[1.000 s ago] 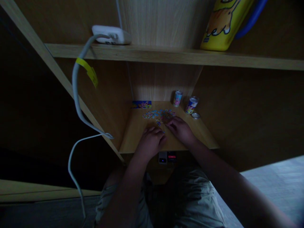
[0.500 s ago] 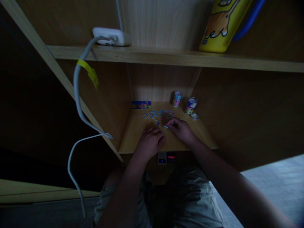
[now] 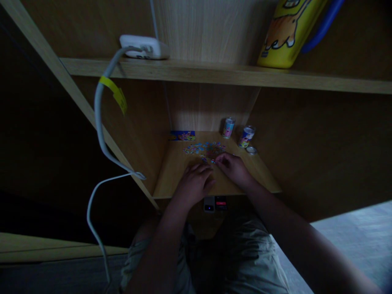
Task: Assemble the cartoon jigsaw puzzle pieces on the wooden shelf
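Both my hands rest on a low wooden shelf [image 3: 171,179] in dim light. My left hand [image 3: 194,182] lies knuckles up with its fingers curled, close to the near edge of a heap of small colourful puzzle pieces [image 3: 204,148]. My right hand [image 3: 233,168] sits just right of it, fingertips pinched together at the heap's near edge; what it pinches is too small and dark to name. The two hands nearly touch.
Two small printed cans [image 3: 228,127] [image 3: 246,136] and a round lid [image 3: 251,150] stand at the back right. A printed card [image 3: 182,135] leans at the back. Above, a shelf [image 3: 214,73] holds a white adapter [image 3: 143,45] with a hanging cable [image 3: 99,122] and a yellow container [image 3: 288,32].
My right hand has shifted slightly left and back toward the pieces, its fingers drawing into a pinch. My left hand has hardly moved.
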Action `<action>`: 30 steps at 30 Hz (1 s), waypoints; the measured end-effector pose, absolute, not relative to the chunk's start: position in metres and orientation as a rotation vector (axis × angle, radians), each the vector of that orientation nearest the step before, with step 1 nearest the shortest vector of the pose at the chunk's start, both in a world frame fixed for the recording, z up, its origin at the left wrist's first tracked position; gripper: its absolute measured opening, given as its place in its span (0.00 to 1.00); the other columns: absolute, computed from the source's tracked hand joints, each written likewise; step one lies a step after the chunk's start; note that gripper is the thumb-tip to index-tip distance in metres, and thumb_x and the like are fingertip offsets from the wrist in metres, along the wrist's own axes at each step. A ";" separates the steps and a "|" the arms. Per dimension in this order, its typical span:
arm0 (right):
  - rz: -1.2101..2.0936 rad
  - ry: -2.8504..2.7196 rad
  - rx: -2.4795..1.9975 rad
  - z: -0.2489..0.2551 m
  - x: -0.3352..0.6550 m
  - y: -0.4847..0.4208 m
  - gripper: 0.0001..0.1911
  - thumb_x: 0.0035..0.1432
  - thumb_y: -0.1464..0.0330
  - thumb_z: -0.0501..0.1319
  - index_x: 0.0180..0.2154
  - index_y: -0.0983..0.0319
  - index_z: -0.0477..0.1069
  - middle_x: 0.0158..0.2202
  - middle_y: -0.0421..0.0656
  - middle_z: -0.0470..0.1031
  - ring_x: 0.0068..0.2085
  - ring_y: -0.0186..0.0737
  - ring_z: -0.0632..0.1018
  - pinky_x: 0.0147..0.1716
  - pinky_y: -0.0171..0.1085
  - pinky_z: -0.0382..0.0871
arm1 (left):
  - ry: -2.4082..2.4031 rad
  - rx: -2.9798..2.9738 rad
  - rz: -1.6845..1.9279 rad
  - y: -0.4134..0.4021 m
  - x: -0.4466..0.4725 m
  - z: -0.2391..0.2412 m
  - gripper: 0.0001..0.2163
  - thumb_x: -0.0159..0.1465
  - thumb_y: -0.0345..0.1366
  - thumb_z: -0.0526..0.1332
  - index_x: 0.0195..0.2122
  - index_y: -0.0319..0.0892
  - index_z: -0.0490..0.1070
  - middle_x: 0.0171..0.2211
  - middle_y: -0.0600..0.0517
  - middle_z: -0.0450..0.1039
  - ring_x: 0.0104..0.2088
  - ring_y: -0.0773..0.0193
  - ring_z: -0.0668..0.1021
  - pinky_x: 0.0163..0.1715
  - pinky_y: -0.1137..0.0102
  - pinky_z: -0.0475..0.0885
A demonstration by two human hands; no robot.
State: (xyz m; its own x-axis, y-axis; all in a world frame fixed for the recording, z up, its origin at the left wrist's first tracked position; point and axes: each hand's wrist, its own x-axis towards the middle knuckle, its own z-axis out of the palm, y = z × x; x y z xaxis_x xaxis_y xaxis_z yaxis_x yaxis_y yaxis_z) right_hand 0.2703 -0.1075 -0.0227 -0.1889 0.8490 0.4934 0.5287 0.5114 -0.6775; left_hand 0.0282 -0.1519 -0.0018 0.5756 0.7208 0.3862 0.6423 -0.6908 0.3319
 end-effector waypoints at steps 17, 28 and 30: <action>0.039 -2.191 -1.121 -0.028 0.266 -0.103 0.07 0.67 0.62 0.76 0.45 0.53 0.85 0.60 0.49 0.83 0.62 0.57 0.79 0.64 0.57 0.71 | 1.301 2.638 0.813 -0.151 0.030 0.001 0.03 0.75 0.36 0.67 0.47 0.45 0.81 0.51 0.45 0.83 0.54 0.48 0.81 0.61 0.50 0.76; 0.077 -2.174 -1.095 -0.026 0.269 -0.102 0.04 0.69 0.69 0.74 0.41 0.54 0.82 0.50 0.45 0.86 0.54 0.52 0.82 0.57 0.52 0.73 | 1.575 2.456 0.973 -0.141 0.023 -0.009 0.07 0.72 0.27 0.65 0.43 0.45 0.81 0.44 0.46 0.83 0.48 0.47 0.82 0.54 0.51 0.79; 0.049 -2.170 -1.120 -0.024 0.268 -0.103 0.05 0.69 0.70 0.73 0.39 0.53 0.82 0.43 0.44 0.86 0.49 0.51 0.82 0.54 0.50 0.73 | 1.575 2.468 0.966 -0.141 0.022 -0.010 0.10 0.70 0.24 0.64 0.44 0.45 0.82 0.44 0.46 0.84 0.49 0.47 0.82 0.55 0.51 0.79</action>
